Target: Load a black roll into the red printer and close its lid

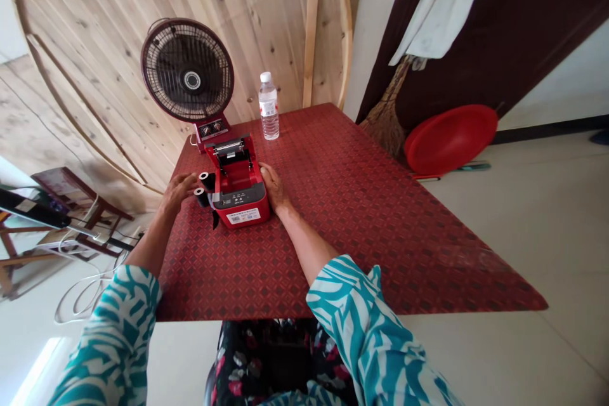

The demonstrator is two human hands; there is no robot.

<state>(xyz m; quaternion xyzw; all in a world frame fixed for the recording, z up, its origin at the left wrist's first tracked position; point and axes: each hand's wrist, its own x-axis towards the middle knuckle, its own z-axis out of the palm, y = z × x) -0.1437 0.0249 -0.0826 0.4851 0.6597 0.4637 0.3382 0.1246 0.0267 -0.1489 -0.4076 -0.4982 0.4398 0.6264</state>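
Note:
A small red printer with its lid open sits on the red patterned tablecloth. My right hand rests against the printer's right side, fingers curled along it. My left hand lies on the table to the printer's left, fingers spread toward two black ribbon rolls that stick out beside the printer. The fingertips are close to the rolls; whether they touch is unclear.
A desk fan stands behind the printer, with a water bottle to its right. A round wooden tabletop leans against the wall. A red basin and broom lie on the floor at right; cables and a stool at left.

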